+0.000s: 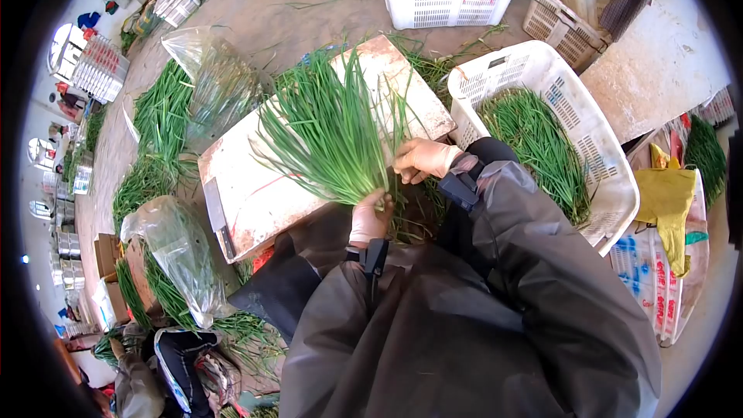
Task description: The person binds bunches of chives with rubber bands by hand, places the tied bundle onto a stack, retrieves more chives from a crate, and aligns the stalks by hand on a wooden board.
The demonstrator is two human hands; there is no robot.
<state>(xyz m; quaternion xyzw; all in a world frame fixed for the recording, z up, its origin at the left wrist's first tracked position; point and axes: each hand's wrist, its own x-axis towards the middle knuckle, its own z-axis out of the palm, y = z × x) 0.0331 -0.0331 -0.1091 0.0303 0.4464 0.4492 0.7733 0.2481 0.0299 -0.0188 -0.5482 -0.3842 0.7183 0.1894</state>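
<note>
My left hand, in a pale glove, is closed round the base of a bunch of garlic chives. The long green leaves fan out away from me over a worn white board. Just right of the stalks is my right hand, also gloved. Its fingers are curled together beside the bunch; what they pinch, if anything, is too small to make out. A few loose blades hang near those fingers. At the board's left edge lies a broad-bladed knife.
A white plastic crate holding chives stands at my right. Clear plastic bags and heaps of chives lie to the left. Stacked white crates stand ahead. A yellow glove hangs at far right. Another person sits lower left.
</note>
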